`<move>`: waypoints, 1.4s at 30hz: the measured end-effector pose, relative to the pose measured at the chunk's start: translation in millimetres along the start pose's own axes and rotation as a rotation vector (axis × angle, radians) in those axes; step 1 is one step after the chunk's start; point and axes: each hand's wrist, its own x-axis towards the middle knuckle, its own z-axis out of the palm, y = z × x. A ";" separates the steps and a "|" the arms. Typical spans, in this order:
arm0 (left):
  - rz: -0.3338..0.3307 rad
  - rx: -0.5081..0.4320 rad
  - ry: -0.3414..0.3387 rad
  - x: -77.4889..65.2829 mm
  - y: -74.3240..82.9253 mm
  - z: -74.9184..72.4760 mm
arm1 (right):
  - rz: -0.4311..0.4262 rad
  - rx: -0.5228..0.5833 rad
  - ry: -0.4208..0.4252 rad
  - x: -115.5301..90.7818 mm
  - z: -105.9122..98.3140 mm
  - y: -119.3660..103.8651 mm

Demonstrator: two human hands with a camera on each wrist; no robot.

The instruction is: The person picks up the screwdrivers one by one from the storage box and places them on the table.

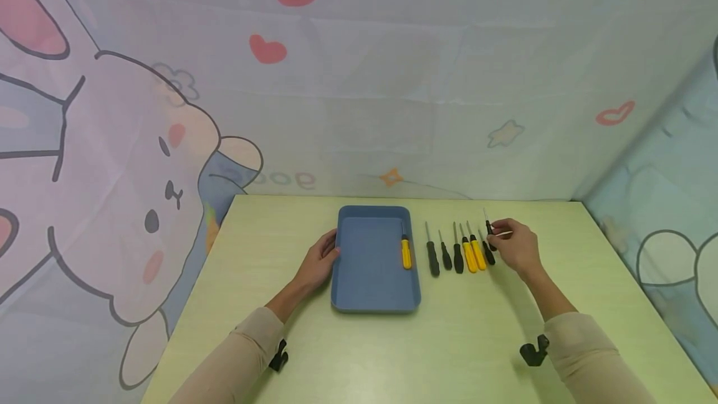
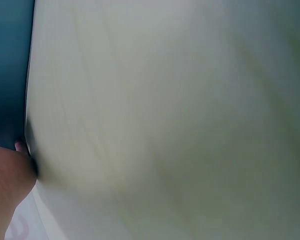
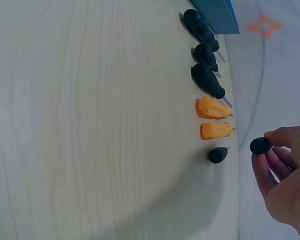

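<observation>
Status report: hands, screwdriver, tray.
Left hand rests on tray edge. Right hand pinches black screwdriver, lifted off row. One yellow screwdriver in tray. Nothing in the way.

On my head feed the light is even and soft, coming from above; the table (image 1: 392,341) shows no glare, and shadows are faint, with a short one under the right hand (image 1: 517,248) toward 6 o'clock. The edges bow, wide-angle, worst at 3 and 9 o'clock. My left wrist feed is badly blurred and dim toward 5 o'clock, nothing sharp. My right wrist feed is sharper: wood grain reads clearly, and a broad soft shadow darkens the table from 6 o'clock.
</observation>
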 end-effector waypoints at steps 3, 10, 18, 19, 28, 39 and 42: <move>-0.005 0.001 0.001 0.1 0.0 0.1 | 0.004 -0.007 0.003 -0.3 -1.1 2.7; 0.017 -0.010 0.000 0.4 -0.6 0.4 | 0.015 -0.011 0.021 -0.6 -2.4 8.7; 0.018 -0.008 0.001 0.3 -0.9 0.6 | 0.021 -0.037 0.033 -1.1 -0.9 21.3; 0.018 -0.010 0.001 0.2 -0.9 0.6 | 0.022 -0.039 0.034 -1.3 -0.9 22.9; 0.010 -0.011 0.005 -0.6 1.1 1.0 | 0.043 -0.043 0.027 -3.5 -0.3 31.0; 0.015 -0.007 0.000 -1.6 2.0 0.7 | 0.058 -0.050 0.021 -5.4 2.6 37.5; 0.014 -0.005 0.001 -1.5 1.4 0.6 | 0.067 -0.060 0.021 -5.4 4.4 40.3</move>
